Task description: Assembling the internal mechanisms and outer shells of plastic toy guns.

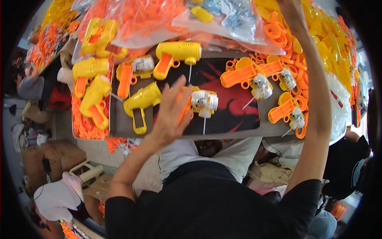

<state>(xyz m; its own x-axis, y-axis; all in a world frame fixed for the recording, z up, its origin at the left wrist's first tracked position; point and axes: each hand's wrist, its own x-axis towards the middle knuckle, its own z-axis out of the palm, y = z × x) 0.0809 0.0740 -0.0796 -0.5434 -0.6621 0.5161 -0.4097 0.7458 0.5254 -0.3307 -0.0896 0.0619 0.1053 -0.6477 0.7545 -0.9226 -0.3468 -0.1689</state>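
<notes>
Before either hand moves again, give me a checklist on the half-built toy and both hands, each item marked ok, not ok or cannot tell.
1. Left hand on the half-built toy: ok, fingers spread over it.
2. Toy resting on the board: cannot tell, hand covers its underside.
3. White tube under the toy free: ok.
4. Right hand visible: not ok, cut off at the top edge among orange rings.
5. Finished yellow gun apart from the left hand: ok.

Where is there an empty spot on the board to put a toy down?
The dark board is bare between the left hand with its toy piece and the orange toy halves on the right. The yellow toy guns and plastic bags crowd elsewhere.
</notes>
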